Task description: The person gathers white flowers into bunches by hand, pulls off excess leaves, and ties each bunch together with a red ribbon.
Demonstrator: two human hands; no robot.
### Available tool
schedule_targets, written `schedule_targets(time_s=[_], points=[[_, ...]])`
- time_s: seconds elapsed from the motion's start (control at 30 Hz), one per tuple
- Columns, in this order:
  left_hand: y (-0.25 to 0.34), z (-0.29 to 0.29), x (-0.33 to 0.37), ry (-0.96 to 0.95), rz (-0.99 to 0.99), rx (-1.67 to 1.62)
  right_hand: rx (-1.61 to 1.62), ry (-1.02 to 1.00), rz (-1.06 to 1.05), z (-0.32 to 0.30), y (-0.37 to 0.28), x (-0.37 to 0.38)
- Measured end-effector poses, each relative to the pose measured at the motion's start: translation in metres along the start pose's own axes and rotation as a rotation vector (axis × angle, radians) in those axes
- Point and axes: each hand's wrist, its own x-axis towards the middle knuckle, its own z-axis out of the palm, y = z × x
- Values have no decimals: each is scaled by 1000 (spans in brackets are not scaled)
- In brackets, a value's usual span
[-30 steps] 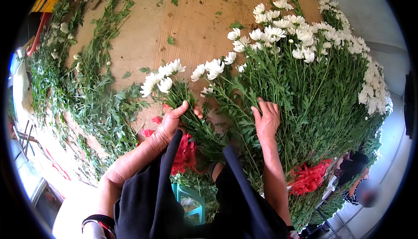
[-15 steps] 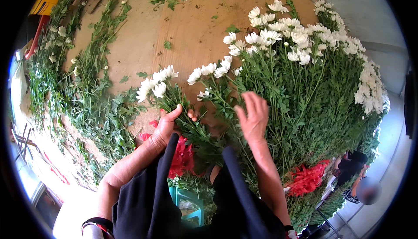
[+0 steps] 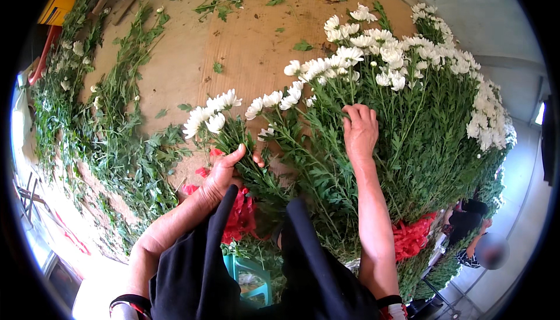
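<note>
My left hand [image 3: 224, 171] grips the green stems of a small bunch of white chrysanthemums [image 3: 211, 116] lying on the brown board table [image 3: 233, 46]. My right hand [image 3: 360, 130] rests fingers-down among the stems of a second loose bunch of white flowers [image 3: 326, 69], beside a large pile of white chrysanthemums [image 3: 443, 81] at the right. Whether the right hand's fingers close round a stem is hidden by leaves. Red plastic ties [image 3: 239, 215] lie under the stems by my left wrist.
Stripped green leaves and stems [image 3: 111, 139] lie heaped along the table's left edge. More red ties [image 3: 411, 235] bind the big pile at lower right. A teal stool [image 3: 251, 273] stands below the table. Another person [image 3: 475, 226] crouches at lower right.
My right hand has moved up and away from me, deeper into the loose stems. My left hand has kept its grip on the small bunch.
</note>
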Motion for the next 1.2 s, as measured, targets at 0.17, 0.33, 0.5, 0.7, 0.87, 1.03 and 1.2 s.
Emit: schedule_targets(time_s=[0.17,0.33,0.5,0.7,0.87,1.03,1.2], points=[[0,-4,-1,10,-5,23,282,-13,-3,-11,-7,-5],[0,-4,-1,-2,-4,5,540,-10,83,-22,-14,-26],[1,-5,1,-9,12,50,709,-1,162,-36,-14,-35],[0,-3,1,3,20,56,827,20,140,-41,-4,-48],[1,-1,1,-12,20,47,929,49,120,-42,4,-58],[2,-1,0,-27,12,38,535,134,62,-66,-1,-53],[1,-3,1,7,3,28,338,158,-39,-75,7,-47]])
